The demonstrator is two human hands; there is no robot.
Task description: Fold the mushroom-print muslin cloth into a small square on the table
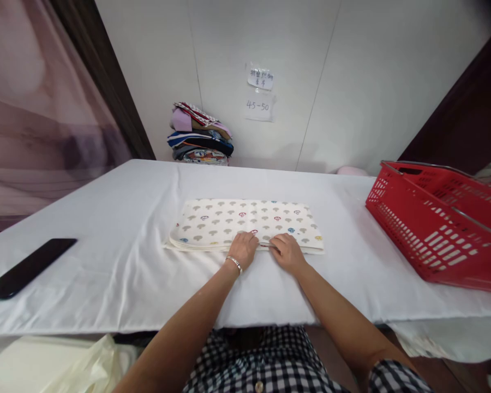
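A folded cream cloth [225, 221] with a print of small mushrooms lies flat in the middle of the table, its long side toward me. Several layers show along its near edge. My left hand [244, 248], with a silvery bracelet at the wrist, has its fingers curled on that edge just left of the middle. A short way to the right, my right hand [287, 252] pinches the same edge. The fingertips of both hands are partly hidden at the cloth.
A white sheet covers the table [147, 284]. At the right stands a red plastic basket [425, 234]; a black phone [28, 267] lies at the left. Behind the table's far edge is a stack of folded fabrics [200, 136]. Handwritten paper signs [260, 105] hang on the wall.
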